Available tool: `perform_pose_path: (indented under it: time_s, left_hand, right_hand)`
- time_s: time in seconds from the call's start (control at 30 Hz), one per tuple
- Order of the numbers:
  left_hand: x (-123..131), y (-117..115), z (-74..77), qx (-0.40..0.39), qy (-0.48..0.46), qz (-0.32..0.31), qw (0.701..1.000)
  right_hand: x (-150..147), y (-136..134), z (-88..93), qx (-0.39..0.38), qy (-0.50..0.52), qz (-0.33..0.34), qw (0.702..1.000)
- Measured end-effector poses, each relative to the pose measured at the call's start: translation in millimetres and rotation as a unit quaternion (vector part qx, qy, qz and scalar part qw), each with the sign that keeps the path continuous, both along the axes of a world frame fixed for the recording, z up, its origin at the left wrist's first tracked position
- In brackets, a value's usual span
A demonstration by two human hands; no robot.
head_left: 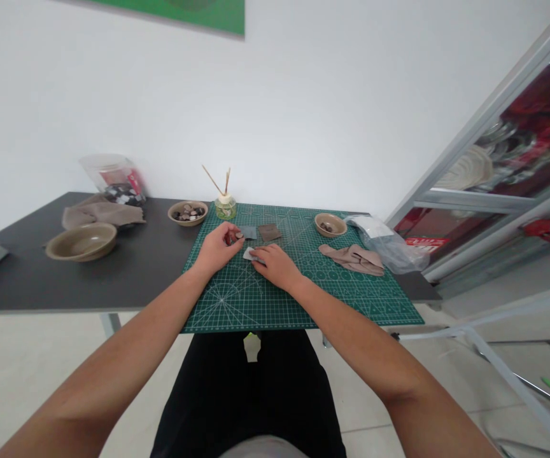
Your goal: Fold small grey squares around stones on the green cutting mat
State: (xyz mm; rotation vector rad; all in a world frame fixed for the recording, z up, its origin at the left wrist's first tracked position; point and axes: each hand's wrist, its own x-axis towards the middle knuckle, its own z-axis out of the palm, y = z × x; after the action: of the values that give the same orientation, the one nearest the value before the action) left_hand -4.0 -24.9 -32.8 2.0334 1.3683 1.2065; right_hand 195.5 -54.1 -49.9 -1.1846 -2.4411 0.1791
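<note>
My left hand point(220, 245) is over the green cutting mat point(303, 292), pinching a small dark piece, perhaps a stone, between thumb and finger. Fingers of my right hand point(275, 264) are closed on a small whitish piece point(248, 254) lying at the mat's middle. Just beyond the hands, a grey-blue square point(249, 232) and a brown square point(270, 232) lie side by side. A bowl of dark and pinkish stones point(188, 221) stands left of the mat. On the mat's right part are a small bowl point(331, 233) with a few stones and a crumpled beige cloth point(355, 259).
A reed diffuser point(226, 206) stands at the mat's back left corner. Farther left are a wide bowl point(83, 243), a brown cloth point(96, 211) and a clear container point(117, 181). A plastic bag point(387, 245) lies at the right, beside a framed glass cabinet point(489, 152).
</note>
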Motion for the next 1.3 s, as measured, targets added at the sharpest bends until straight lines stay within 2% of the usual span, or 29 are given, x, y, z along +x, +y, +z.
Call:
perform_pose_path:
  time_s: [0.17,0.27,0.33,0.4,0.53,0.63,0.73,0.8,0.83,0.97,1.07,1.17,1.3]
  left_hand:
    - [0.0,2.2,-3.3,0.002,0.017,-0.031,0.999]
    - [0.3,0.9,-1.0,-0.014,0.034,-0.043,0.998]
    - [1.4,-0.6,1.1,-0.021,0.055,-0.054,0.997]
    - [3.5,-2.2,2.5,-0.023,0.081,-0.058,0.995]
    - [7.9,-3.9,2.1,-0.028,0.133,-0.050,0.990]
    - [7.8,-2.0,-1.5,-0.013,0.138,-0.073,0.988]
    - [4.8,2.6,-7.2,0.033,0.193,-0.117,0.974]
    - [2.9,5.6,-10.7,0.038,0.243,-0.168,0.955]
    - [2.3,6.6,-12.0,0.037,0.258,-0.172,0.950]
    - [2.9,5.0,-13.0,0.029,0.286,-0.151,0.946]
    - [5.1,0.1,-10.8,0.028,0.309,-0.132,0.941]
    - [6.5,-3.5,-8.5,0.020,0.304,-0.120,0.945]
    - [6.1,-4.1,-6.9,0.009,0.285,-0.123,0.950]
  right_hand:
    - [-1.6,13.8,0.7,-0.012,0.029,0.051,0.998]
    - [-1.7,14.7,0.4,-0.017,0.134,-0.001,0.991]
    - [-3.1,12.9,0.9,-0.053,0.233,-0.031,0.971]
    - [-5.4,11.5,1.5,-0.109,0.299,-0.026,0.948]
    - [-8.4,14.1,-0.4,-0.170,0.345,-0.011,0.923]
    - [-6.3,17.7,-4.0,-0.182,0.379,-0.055,0.906]
    - [-2.0,17.3,-4.5,-0.154,0.354,-0.108,0.916]
    - [0.3,14.8,-2.1,-0.132,0.310,-0.117,0.934]
    - [1.1,13.4,-0.5,-0.127,0.286,-0.115,0.943]
    - [0.9,10.3,4.9,-0.120,0.220,-0.101,0.963]
    - [-0.3,11.1,4.7,-0.083,0.183,-0.110,0.973]
    - [-0.2,12.1,2.1,-0.049,0.137,-0.114,0.983]
    - [2.0,11.2,1.2,-0.054,0.116,-0.101,0.987]
